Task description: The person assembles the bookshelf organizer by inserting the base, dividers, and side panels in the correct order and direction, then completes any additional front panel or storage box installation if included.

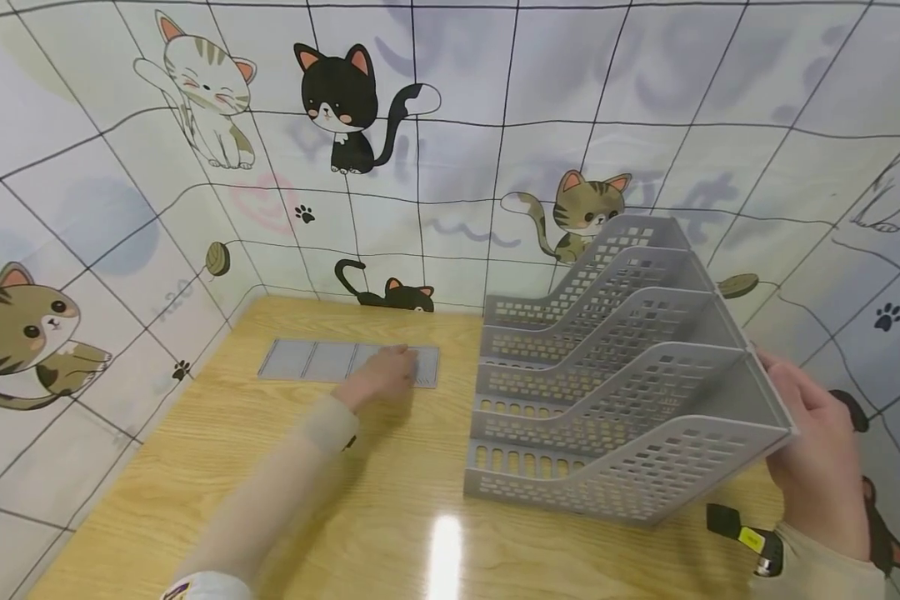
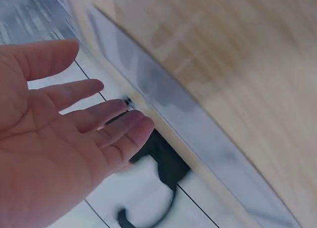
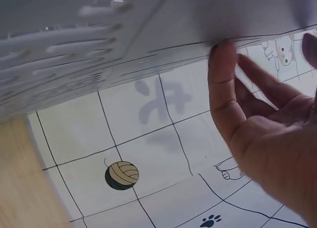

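Observation:
My left hand (image 1: 387, 373) reaches over a flat grey panel (image 1: 288, 360) lying on the table by the back wall. In the left wrist view the fingers (image 2: 111, 115) are loosely extended, with nothing in the palm; the panel (image 2: 203, 129) is beyond them. A grey plastic file rack (image 1: 727, 392) with several slatted compartments stands at the right, its low fronts facing left. At its tall back, my right hand (image 1: 813, 433) holds the edge. In the right wrist view the curled fingers (image 3: 225, 89) touch the rack's back wall (image 3: 183, 20).
A wooden table (image 1: 390, 517) bears the rack and the panel. White cloth walls (image 1: 465, 150) printed with grid lines and cartoon cats close off the back and sides. A black strap with a yellow tag (image 1: 752, 539) hangs by the right wrist, near the rack's lower corner.

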